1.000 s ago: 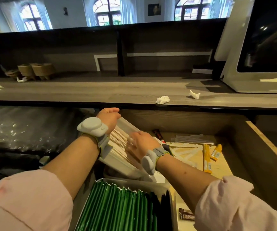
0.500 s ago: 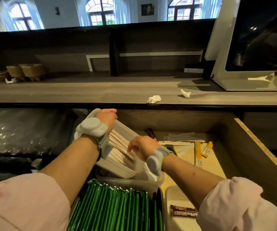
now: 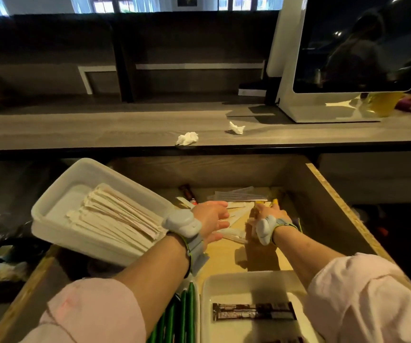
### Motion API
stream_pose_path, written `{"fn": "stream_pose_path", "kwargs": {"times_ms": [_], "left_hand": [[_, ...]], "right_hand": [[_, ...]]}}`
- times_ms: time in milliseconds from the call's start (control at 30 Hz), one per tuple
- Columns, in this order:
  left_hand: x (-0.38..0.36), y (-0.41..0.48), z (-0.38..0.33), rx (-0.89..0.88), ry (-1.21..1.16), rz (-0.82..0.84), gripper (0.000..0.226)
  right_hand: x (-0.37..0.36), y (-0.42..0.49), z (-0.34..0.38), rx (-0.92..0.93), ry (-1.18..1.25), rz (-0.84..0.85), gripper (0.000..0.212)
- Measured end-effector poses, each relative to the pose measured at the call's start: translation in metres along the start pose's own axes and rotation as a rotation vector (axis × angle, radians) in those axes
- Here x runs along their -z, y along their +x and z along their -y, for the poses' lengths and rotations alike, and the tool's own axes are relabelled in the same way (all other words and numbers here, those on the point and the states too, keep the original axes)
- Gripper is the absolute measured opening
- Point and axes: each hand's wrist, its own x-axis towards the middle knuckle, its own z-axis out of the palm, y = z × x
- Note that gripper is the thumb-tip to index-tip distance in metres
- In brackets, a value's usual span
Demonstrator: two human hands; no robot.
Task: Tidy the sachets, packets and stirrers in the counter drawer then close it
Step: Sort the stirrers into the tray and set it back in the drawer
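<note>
Two hands reach into the open drawer.
Left hand is spread over loose stirrers; right hand pinches yellow sachets, frame middle.

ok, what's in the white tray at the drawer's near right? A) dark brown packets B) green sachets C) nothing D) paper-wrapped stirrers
A: the white tray at the near right of the drawer holds dark brown packets; the paper-wrapped stirrers sit in the other tray, upper left.
</note>
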Motion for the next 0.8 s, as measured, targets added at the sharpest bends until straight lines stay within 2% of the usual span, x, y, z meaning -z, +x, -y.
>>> {"fn": "stream_pose_path", "kwargs": {"times_ms": [67, 133, 200, 267, 367, 433, 533, 567, 600, 700, 800], "left_hand": [[0.000, 0.001, 0.006, 0.025, 0.005, 0.003, 0.019], [0.001, 0.002, 0.009, 0.018, 0.028, -0.009, 0.020], [0.001, 0.006, 0.011, 0.016, 0.037, -0.018, 0.020], [-0.002, 0.005, 0.011, 0.014, 0.054, -0.015, 0.022], [-0.005, 0.002, 0.011, 0.008, 0.073, -0.010, 0.018], [-0.004, -0.001, 0.011, 0.001, 0.082, -0.003, 0.016], [0.001, -0.002, 0.012, -0.007, 0.058, -0.004, 0.017], [0.002, -0.001, 0.012, -0.009, 0.047, -0.010, 0.017], [0.003, -0.001, 0.012, -0.013, 0.033, -0.016, 0.017], [0.005, 0.001, 0.013, -0.021, -0.006, -0.021, 0.025], [0.005, -0.002, 0.010, -0.013, -0.051, 0.006, 0.033]], "right_hand": [[0.000, -0.002, 0.000, -0.011, -0.023, -0.064, 0.057], [0.002, -0.003, 0.001, -0.002, -0.089, -0.116, 0.039], [0.001, -0.005, 0.000, -0.011, -0.116, -0.117, 0.031], [0.001, -0.007, -0.003, -0.068, -0.062, -0.096, 0.032], [0.007, -0.009, -0.008, -0.148, 0.136, -0.069, 0.045], [0.008, -0.009, -0.013, -0.165, 0.201, -0.046, 0.041], [0.007, -0.010, -0.018, -0.140, 0.170, 0.041, 0.010], [0.010, -0.016, -0.016, -0.122, 0.154, 0.087, 0.013], [0.013, -0.018, -0.015, -0.098, 0.127, 0.121, 0.025], [0.036, -0.036, -0.012, -0.041, 0.066, 0.117, 0.035], [0.055, -0.046, -0.010, 0.036, 0.065, 0.049, 0.009]]}}
